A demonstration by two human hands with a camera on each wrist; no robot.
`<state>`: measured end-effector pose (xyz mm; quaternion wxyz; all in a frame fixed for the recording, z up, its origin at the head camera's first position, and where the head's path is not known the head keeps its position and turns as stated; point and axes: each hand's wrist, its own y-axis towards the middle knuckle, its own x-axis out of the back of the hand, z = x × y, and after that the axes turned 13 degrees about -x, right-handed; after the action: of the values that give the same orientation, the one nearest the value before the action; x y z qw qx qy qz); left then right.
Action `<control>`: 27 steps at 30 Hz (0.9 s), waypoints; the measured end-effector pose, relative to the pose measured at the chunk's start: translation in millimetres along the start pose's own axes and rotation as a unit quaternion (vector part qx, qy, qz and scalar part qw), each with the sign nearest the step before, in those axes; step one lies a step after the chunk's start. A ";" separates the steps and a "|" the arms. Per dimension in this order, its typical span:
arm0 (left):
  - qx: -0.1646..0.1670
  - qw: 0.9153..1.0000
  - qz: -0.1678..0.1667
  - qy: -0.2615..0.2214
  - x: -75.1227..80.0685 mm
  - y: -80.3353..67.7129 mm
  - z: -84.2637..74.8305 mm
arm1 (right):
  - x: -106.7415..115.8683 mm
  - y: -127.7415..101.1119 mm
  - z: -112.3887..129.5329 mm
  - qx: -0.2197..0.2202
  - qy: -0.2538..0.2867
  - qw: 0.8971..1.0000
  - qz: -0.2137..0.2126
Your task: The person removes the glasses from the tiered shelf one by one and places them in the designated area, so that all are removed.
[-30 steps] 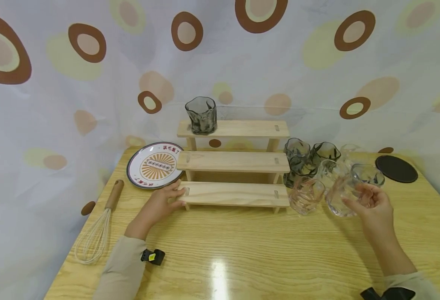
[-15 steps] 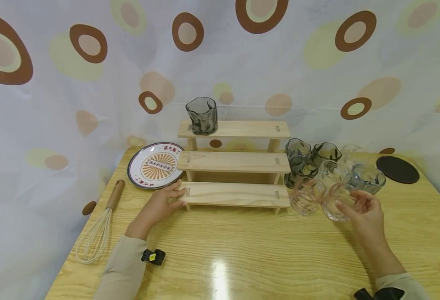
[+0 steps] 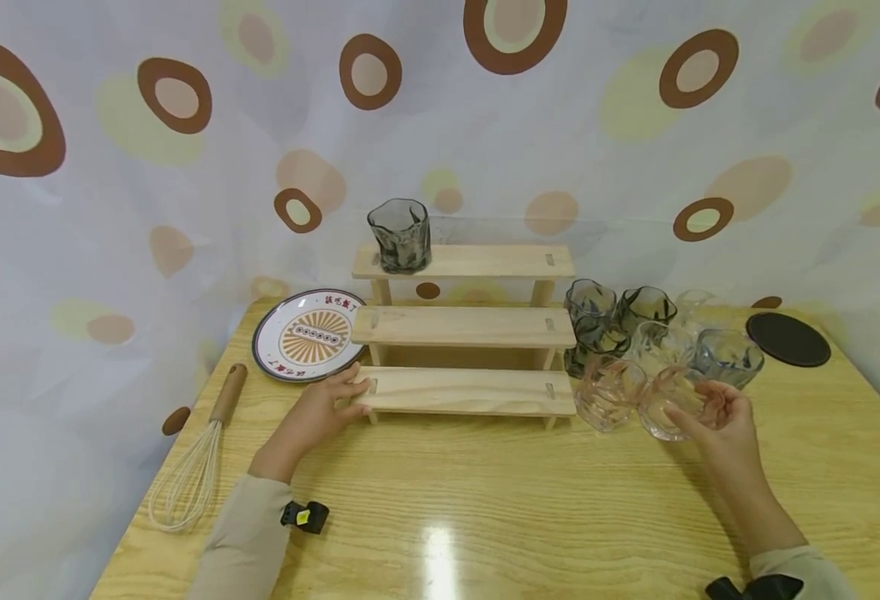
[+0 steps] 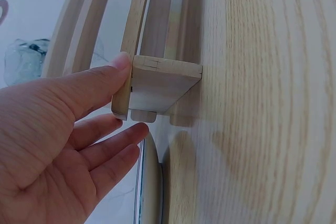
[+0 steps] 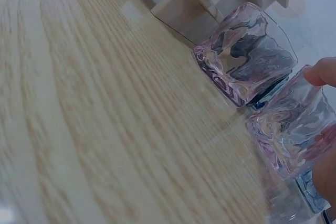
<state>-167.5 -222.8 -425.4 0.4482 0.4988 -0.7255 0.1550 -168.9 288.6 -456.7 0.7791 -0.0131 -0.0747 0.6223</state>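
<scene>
Right hand (image 3: 717,417) cupping a pinkish clear glass (image 3: 668,403) on the counter (image 3: 485,500) — left hand (image 3: 320,412) steadying the stepped wooden shelf (image 3: 464,329).

The glass is standing on the counter just right of a second pinkish glass (image 3: 609,393), sitting within the curled right fingers (image 5: 321,73), which are touching its far side, thumb near its rim. The left fingers (image 4: 89,90) are lying nearly straight, thumb tip pressing the end of the shelf's lowest step. A grey glass (image 3: 400,236) is resting on the top step; more glasses (image 3: 620,321) are clustering beside the shelf. A patterned plate (image 3: 307,335), a whisk (image 3: 192,462) and a dark coaster (image 3: 787,339) are lying on the counter — a dotted curtain (image 3: 185,167) is hanging behind.
</scene>
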 end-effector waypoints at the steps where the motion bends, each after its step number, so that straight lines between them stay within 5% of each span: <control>1: 0.000 1.000 0.001 -0.001 -0.5 -0.2 0.4 | 0.6 -0.6 -0.6 0.002 -0.011 1.000 0.001; 15: 0.000 1.000 -0.001 -0.011 -1.2 -1.1 1.6 | 11.2 0.1 22.8 0.063 0.015 0.998 -0.012; 27: -0.005 1.000 -0.005 -0.017 -1.5 -0.7 2.6 | -18.0 13.1 75.0 0.142 0.033 0.987 0.068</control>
<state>-168.0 -224.0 -428.2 0.4393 0.5028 -0.7310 0.1408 -195.3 268.5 -385.9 0.7313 0.0719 0.0416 0.6770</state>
